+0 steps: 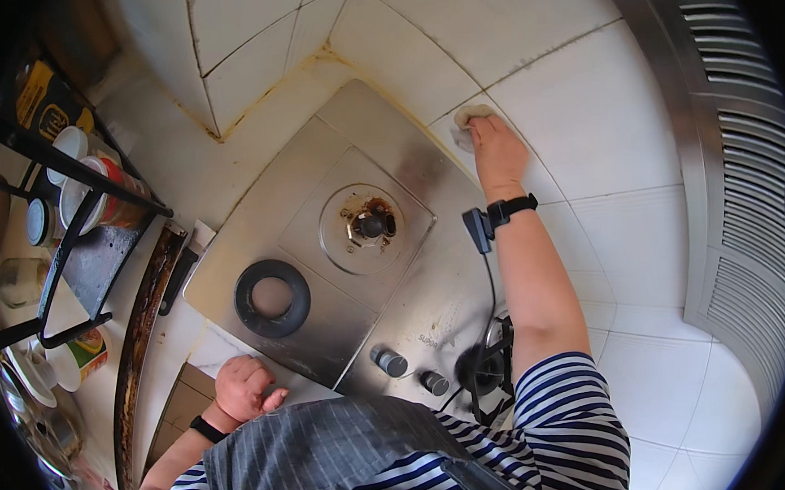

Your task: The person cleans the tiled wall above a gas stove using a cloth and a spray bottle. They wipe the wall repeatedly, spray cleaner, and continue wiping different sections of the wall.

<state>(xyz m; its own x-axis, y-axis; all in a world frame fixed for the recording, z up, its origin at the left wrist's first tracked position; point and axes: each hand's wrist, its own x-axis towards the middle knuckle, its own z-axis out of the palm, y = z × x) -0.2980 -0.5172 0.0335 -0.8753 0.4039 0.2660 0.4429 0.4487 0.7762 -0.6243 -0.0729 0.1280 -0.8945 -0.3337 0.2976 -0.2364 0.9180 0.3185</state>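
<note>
My right hand (pixel 500 152) grips a crumpled pale cloth (pixel 472 116) and holds it against the white wall tiles (pixel 600 111) behind the gas stove. My left hand (pixel 243 389) is curled into a loose fist at the front edge of the counter, with nothing visible in it. Between my hands lies the stainless steel stove top (pixel 325 249). Its uncovered burner (pixel 372 226) has brown, rusty-looking stains around it. A black ring-shaped pan support (pixel 272 298) lies flat on the steel, nearer my left hand. Two control knobs (pixel 391 362) sit at the stove's front.
At left, a black metal rack (pixel 64 164) carries tubs and jars. A black-handled knife (pixel 182 275) lies beside a dark-edged wooden board (pixel 146 354). The slatted range hood (pixel 731 157) juts out on the right. A cable (pixel 492 286) hangs from my right wrist strap.
</note>
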